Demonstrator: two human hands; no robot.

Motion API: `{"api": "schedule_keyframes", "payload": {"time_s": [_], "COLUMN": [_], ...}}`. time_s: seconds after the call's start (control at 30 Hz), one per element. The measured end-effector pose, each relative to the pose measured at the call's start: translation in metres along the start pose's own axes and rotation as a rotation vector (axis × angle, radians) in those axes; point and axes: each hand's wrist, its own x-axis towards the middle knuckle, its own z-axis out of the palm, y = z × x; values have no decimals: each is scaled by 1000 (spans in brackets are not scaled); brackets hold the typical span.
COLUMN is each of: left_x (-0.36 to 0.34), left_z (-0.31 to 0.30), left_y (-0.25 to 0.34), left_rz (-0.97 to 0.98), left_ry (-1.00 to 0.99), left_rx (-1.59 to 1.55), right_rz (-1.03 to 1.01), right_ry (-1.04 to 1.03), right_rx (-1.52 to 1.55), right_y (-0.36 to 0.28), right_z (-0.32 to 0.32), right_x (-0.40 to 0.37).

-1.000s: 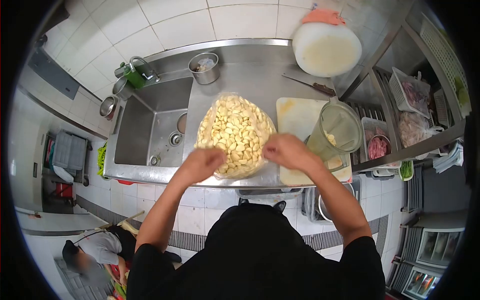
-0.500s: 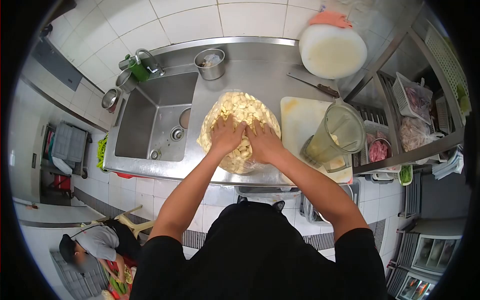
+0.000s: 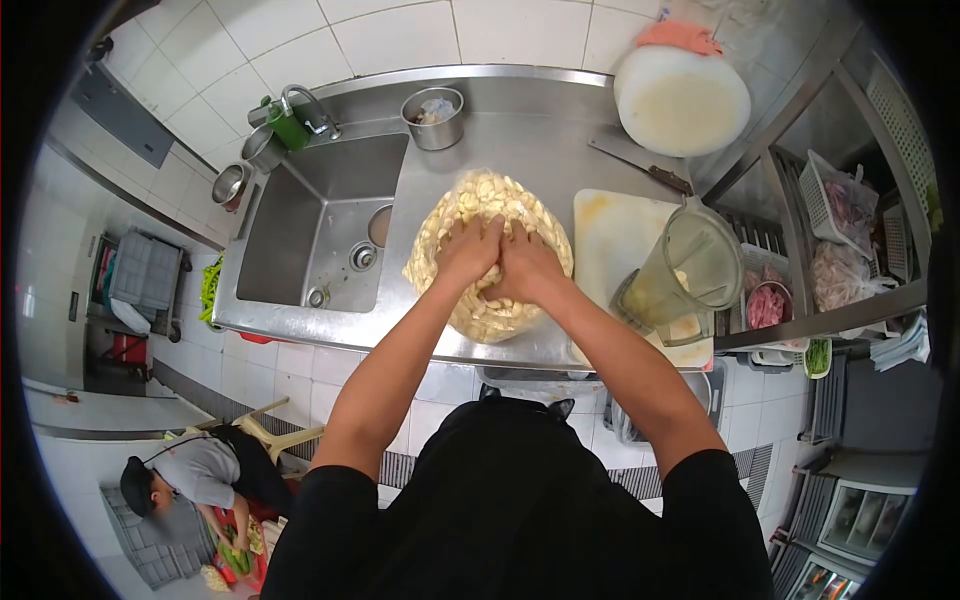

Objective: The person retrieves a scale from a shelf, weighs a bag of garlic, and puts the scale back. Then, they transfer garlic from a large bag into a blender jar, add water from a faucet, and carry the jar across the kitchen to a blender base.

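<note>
On the steel table, between the sink and a white cutting board, sits a clear plastic bag bulging with pale, peeled cloves (garlic, by the look of them). The left hand and the right hand rest close together on the heap, fingers pointing toward the wall. The fingertips are partly lost among the cloves, so I cannot tell whether either hand pinches any.

The step at hand, I judge, is working the bag's contents by hand; a next move would call for gentle pressure, so that nothing spills over the plastic edge.

A see-through jug stands on the board, something pale inside it. Beyond lie a brown-handled knife and, by the tiled wall, a round white slab. A metal pot is set behind the bag. Baskets fill the rack on the right; at lower left a co-worker bends over green produce.
</note>
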Motion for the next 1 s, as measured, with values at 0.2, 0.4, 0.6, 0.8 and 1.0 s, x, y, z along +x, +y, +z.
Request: {"api": "schedule_keyframes", "payload": {"time_s": [0.2,0.4,0.6,0.8,1.0], "left_x": [-12,0,23,9,-9], "left_z": [6,3,13,-9,-18], "left_y": [-2,-3,-21,-9,7], "left_rz": [-9,-85,-94,-127,-116], "left_ry": [123,104,241,220,259], "left_rx": [-75,-520,-897,-1325,-1439], "right_rz": [3,-30,-154,-218,-239], "right_ry": [34,-11,55,168,187], "right_rx": [11,120,198,344,335], "right_y": [-8,-3,-1,-10,-18], "right_z": [-1,-10,-13,-22,-46], "right_x": [-4,15,27,28,8]}}
